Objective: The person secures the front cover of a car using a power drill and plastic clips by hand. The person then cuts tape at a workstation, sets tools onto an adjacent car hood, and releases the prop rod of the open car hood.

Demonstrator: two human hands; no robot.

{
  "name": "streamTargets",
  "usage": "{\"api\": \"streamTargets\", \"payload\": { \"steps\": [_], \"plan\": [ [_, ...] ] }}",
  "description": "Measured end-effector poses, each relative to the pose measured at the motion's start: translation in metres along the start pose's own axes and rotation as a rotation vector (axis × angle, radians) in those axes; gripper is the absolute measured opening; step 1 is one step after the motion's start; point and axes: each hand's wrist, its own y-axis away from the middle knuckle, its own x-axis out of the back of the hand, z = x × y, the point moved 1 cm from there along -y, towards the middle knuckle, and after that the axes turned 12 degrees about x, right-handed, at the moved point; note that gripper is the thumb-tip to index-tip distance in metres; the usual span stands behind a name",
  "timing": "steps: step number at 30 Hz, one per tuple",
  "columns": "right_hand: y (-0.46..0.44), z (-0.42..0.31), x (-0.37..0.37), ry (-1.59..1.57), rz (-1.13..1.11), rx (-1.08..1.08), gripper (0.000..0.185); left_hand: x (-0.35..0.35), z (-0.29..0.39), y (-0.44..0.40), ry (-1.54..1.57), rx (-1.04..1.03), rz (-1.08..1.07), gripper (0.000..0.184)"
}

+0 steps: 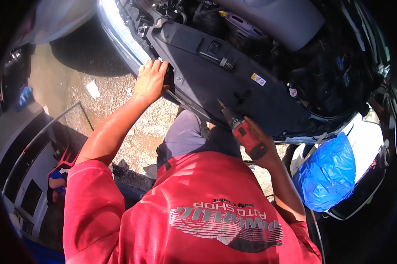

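Observation:
My left hand (151, 81) rests on the front edge of the car, beside the headlight (127, 39), with its fingers bent over the edge. My right hand (262, 143) is wrapped round a red and black cordless drill (249, 138). The drill's pointed bit (221, 104) lies over the black plastic cover (189, 48) at the car's front, and whether it touches cannot be told. A yellow and white label (258, 79) is stuck on the cover.
Behind the cover is the open engine bay (291, 66). Blue plastic (328, 174) covers part of a white vehicle (369, 145) on the right. At the left are a metal rail (44, 136) and a red chair (65, 160). White paper (93, 89) lies on the gravel.

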Motion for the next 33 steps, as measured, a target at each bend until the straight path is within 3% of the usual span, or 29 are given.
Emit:
{"api": "streamTargets", "payload": {
  "steps": [2, 3, 8, 13, 19, 22, 25, 29, 33],
  "plan": [
    [0.004, 0.005, 0.004, 0.005, 0.019, 0.014, 0.072, -0.011, 0.007, 0.018, 0.410, 0.251, -0.125, 0.051],
    [0.006, 0.007, 0.004, 0.019, 0.022, 0.031, 0.071, -0.011, 0.014, 0.025, 0.541, 0.377, -0.126, 0.044],
    [0.010, 0.022, -0.001, -0.086, 0.058, -0.022, 0.071, -0.049, 0.019, 0.014, 0.815, 0.545, 0.020, 0.039],
    [0.014, 0.014, 0.003, -0.049, 0.016, -0.115, 0.070, -0.063, 0.032, 0.009, 0.658, 0.560, 0.109, 0.041],
    [0.021, 0.028, 0.004, -0.018, 0.059, 0.007, 0.069, -0.063, 0.035, 0.008, 0.702, 0.671, 0.092, 0.040],
    [0.023, 0.027, 0.009, -0.009, 0.006, -0.078, 0.069, -0.064, 0.036, 0.009, 0.705, 0.698, 0.123, 0.044],
    [0.035, 0.031, 0.014, 0.037, 0.140, -0.024, 0.075, -0.073, 0.041, 0.014, 0.784, 0.720, 0.256, 0.055],
    [0.060, 0.024, 0.023, 0.207, 0.195, 0.013, 0.105, -0.084, 0.039, 0.008, 0.790, 0.819, 0.212, 0.089],
    [0.080, 0.028, 0.027, 0.372, 0.288, -0.186, 0.109, -0.083, 0.037, 0.004, 0.707, 0.827, 0.170, 0.101]
  ]
}}
